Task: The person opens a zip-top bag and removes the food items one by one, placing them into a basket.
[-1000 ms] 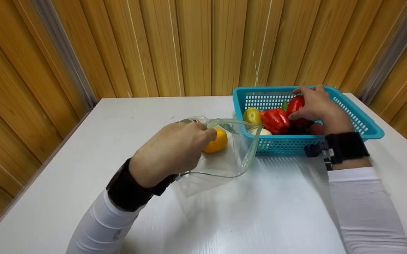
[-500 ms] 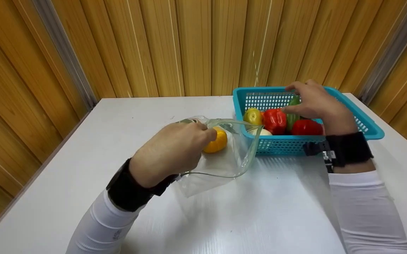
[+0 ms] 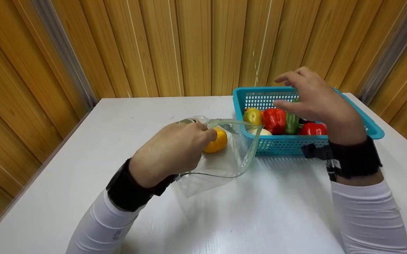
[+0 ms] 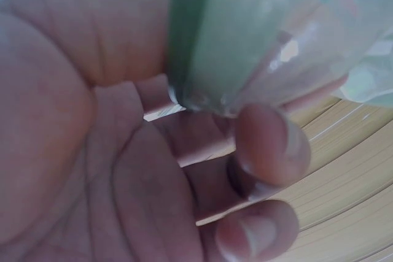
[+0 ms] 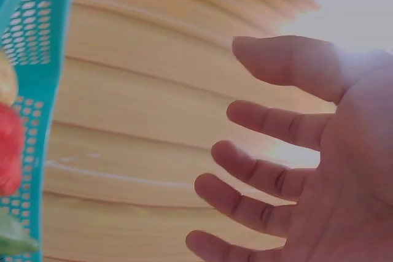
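Clear plastic bag (image 3: 237,151), middle of the head view: the left hand (image 3: 173,150) grips its rim, and its mouth gapes to the right, where one corner overlaps the near left corner of the blue basket (image 3: 284,145). An orange-yellow vegetable (image 3: 216,140) shows at the bag's mouth, partly behind the fingers; it looks to be inside, though from here I can't swear to it.

What has just changed is at upper right. The right hand (image 3: 319,93) was on a red pepper a second ago; now it has risen over the basket, fingers spread, holding nothing. That second red pepper (image 3: 313,129) lies low at the basket's front, so I'd judge it let go rather than carried to the bag. A green vegetable (image 3: 291,123) now shows beside it. Leftward come another red pepper (image 3: 274,120), a yellow-green one (image 3: 253,116) and, beneath that, a white round thing (image 3: 259,132) seen partly through plastic.

In the left wrist view, the bag's greenish rim drops from the top centre into the curled fingers.

In the right wrist view, the right hand fills the right side, empty, its digits apart; the basket and some contents are cut off along the left edge.
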`<state>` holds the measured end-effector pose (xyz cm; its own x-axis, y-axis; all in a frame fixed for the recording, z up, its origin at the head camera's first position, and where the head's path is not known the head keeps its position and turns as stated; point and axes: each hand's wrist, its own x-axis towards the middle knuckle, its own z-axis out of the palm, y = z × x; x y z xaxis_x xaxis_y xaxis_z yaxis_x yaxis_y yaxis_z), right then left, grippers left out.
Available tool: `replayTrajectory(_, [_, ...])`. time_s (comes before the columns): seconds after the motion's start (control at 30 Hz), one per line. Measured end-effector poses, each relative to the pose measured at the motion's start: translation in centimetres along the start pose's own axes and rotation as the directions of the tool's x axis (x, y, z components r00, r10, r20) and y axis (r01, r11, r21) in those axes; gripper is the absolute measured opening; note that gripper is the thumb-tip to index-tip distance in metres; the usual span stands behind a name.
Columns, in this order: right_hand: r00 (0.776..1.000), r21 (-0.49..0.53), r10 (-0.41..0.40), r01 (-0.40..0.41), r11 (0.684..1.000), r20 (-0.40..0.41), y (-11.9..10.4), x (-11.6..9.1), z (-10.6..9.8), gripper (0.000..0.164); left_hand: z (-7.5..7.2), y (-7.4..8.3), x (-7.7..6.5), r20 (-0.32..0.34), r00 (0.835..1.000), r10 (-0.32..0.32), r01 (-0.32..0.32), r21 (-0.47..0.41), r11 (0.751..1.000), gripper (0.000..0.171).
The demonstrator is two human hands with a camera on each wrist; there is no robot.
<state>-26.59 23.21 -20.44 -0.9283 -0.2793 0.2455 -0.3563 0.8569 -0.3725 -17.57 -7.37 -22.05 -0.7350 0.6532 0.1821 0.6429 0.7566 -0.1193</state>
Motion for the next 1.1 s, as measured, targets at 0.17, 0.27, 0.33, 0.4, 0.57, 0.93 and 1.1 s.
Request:
replayTrajectory(0.17, [0.984,-0.020,-0.134,0.132,0.991,-0.117,-1.6,-1.2,0.0,0.047,0.0,0.0,-0.1,-0.018,1.000,0.005,-0.005,-0.006,1.000,0.034])
replayTrajectory(0.27, [0.953,-0.045,-0.238,0.234,0.971,-0.190,-2.3,-1.8,0.1,0.040,0.0,0.0,-0.1,-0.023,1.000,0.011,-0.011,-0.009,1.000,0.032])
replayTrajectory(0.33, [0.918,-0.077,-0.319,0.310,0.948,-0.234,-2.7,-2.2,0.1,0.037,0.1,0.0,0.0,-0.024,1.000,0.012,-0.012,-0.012,1.000,0.032])
replayTrajectory(0.4, [0.873,-0.111,-0.406,0.391,0.914,-0.270,-3.1,-2.5,0.2,0.035,0.1,0.0,0.0,-0.029,0.999,0.013,-0.014,-0.014,1.000,0.030])
replayTrajectory(0.57, [0.763,-0.107,-0.590,0.585,0.804,-0.264,-4.4,-3.3,0.5,0.034,0.2,0.0,-0.1,-0.043,0.999,0.016,-0.017,-0.014,1.000,0.025])
replayTrajectory(0.93, [0.671,-0.015,-0.735,0.737,0.675,-0.095,-6.9,-4.6,2.0,0.025,0.2,-0.1,-0.1,-0.061,0.998,0.032,-0.033,-0.010,0.999,0.019])
replayTrajectory(1.1, [0.698,0.053,-0.713,0.711,0.701,0.063,-7.6,-4.7,2.5,0.020,0.1,-0.1,-0.1,-0.067,0.997,0.035,-0.035,-0.007,0.999,0.017])
